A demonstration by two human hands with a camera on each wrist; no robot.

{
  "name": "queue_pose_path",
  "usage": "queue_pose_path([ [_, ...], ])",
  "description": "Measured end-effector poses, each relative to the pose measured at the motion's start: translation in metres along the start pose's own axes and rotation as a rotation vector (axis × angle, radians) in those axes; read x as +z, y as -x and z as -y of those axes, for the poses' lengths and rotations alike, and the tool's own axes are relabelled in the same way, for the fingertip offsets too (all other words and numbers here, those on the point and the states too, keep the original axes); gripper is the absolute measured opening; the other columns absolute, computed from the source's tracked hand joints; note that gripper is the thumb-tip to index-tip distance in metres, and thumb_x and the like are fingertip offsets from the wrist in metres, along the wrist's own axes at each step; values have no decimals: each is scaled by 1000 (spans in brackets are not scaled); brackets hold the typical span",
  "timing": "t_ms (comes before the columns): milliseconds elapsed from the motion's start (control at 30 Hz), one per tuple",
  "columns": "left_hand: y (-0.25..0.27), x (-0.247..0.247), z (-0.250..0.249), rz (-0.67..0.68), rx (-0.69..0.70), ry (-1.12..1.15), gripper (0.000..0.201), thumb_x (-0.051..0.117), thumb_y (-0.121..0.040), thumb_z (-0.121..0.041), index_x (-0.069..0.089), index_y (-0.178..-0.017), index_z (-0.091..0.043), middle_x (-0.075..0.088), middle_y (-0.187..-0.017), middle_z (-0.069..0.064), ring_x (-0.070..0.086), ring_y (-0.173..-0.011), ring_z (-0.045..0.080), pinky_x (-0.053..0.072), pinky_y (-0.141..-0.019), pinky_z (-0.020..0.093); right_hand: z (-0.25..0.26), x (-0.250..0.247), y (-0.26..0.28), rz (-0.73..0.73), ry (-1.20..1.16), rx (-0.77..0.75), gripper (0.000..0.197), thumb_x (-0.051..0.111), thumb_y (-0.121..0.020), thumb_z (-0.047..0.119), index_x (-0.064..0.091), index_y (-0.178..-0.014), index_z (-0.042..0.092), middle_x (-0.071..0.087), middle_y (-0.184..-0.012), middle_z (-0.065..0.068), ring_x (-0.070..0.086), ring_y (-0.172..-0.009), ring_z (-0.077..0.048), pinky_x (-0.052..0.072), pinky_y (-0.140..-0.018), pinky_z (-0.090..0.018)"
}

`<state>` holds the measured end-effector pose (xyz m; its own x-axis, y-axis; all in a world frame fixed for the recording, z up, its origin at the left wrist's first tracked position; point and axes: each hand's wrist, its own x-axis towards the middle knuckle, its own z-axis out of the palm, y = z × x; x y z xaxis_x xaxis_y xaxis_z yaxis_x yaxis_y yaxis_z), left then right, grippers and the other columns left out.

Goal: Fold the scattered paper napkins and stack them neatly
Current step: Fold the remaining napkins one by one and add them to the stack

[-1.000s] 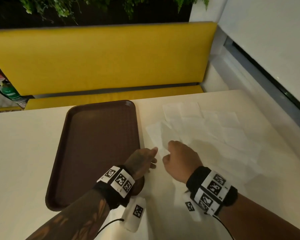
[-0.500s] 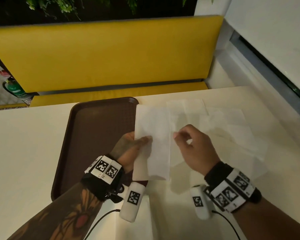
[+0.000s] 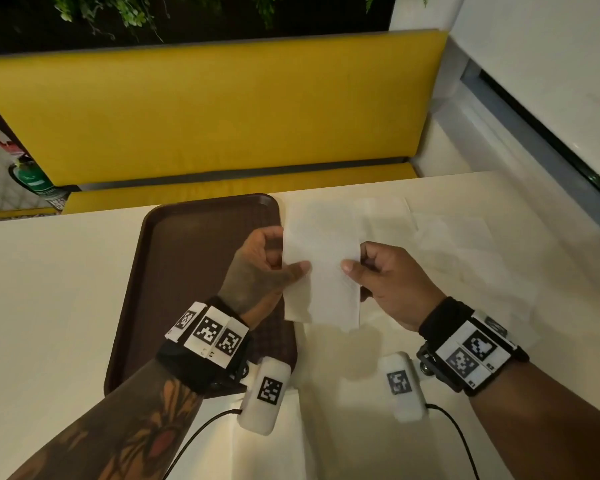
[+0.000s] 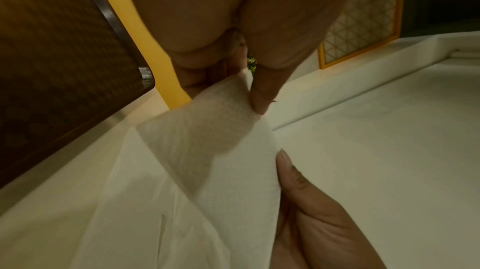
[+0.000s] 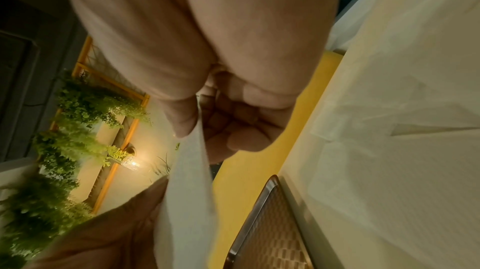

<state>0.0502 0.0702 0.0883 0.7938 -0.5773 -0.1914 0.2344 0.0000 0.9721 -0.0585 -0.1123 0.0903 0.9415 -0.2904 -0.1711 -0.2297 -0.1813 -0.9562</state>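
A white paper napkin [image 3: 321, 258] hangs upright above the table between both hands. My left hand [image 3: 293, 263] pinches its left edge between thumb and fingers; the left wrist view shows the napkin [image 4: 215, 150] pinched at the thumb tip. My right hand [image 3: 355, 266] pinches the right edge, with the napkin [image 5: 189, 181] running down from the thumb in the right wrist view. Several more white napkins [image 3: 458, 244] lie scattered and overlapping on the cream table [image 3: 49, 289] to the right.
A dark brown tray [image 3: 187, 271] lies on the table just left of the held napkin; its corner [image 4: 64, 58] shows in the left wrist view. A yellow bench [image 3: 205, 116] runs behind the table. A wall and ledge [image 3: 516, 116] border the right side.
The hands picked a napkin off the pile and raised it. Since half a second ago the right hand has closed in and pinched its right edge.
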Motion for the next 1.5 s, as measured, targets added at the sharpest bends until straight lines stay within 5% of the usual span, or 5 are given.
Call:
queue_pose_path([
  [267, -2, 12, -6, 0, 116, -100, 70, 72, -66, -16, 40, -129, -13, 69, -91, 13, 70, -79, 18, 60, -69, 30, 7, -7, 3, -28, -114, -45, 19, 57, -95, 14, 63, -108, 2, 68, -104, -21, 65, -98, -36, 54, -82, -54],
  [767, 1, 11, -14, -14, 71, -80, 69, 69, -74, -22, 37, -135, -15, 73, -97, 10, 70, -93, 27, 57, -81, 46, 20, -8, 0, -103, -75, -191, 15, 55, -96, 7, 63, -108, 11, 75, -100, 0, 70, -94, -10, 53, -81, -17],
  [1133, 9, 7, -17, 43, 113, 46, 10, 59, -83, 2, 64, -91, -3, 69, -92, 16, 67, -80, 26, 57, -66, 36, 18, -11, 1, -61, -248, -141, 34, 44, -96, -8, 70, -104, 14, 71, -105, -13, 63, -97, -36, 56, -82, -41],
  [1367, 9, 10, -17, -26, 191, -192, 51, 44, -85, 20, 71, -65, -19, 68, -82, 1, 65, -76, 15, 57, -66, 27, 18, -8, -3, 53, -224, 117, 52, 48, -82, 59, 61, -115, 21, 65, -109, -20, 63, -102, -33, 52, -91, -46],
  [1500, 11, 10, -14, -78, 241, -422, 45, 45, -84, 17, 65, -73, -22, 64, -89, -4, 63, -74, 3, 53, -63, 14, 17, -1, -4, 40, -136, 79, 25, 58, -95, 21, 59, -117, 10, 72, -101, -10, 69, -89, -19, 58, -77, -32],
])
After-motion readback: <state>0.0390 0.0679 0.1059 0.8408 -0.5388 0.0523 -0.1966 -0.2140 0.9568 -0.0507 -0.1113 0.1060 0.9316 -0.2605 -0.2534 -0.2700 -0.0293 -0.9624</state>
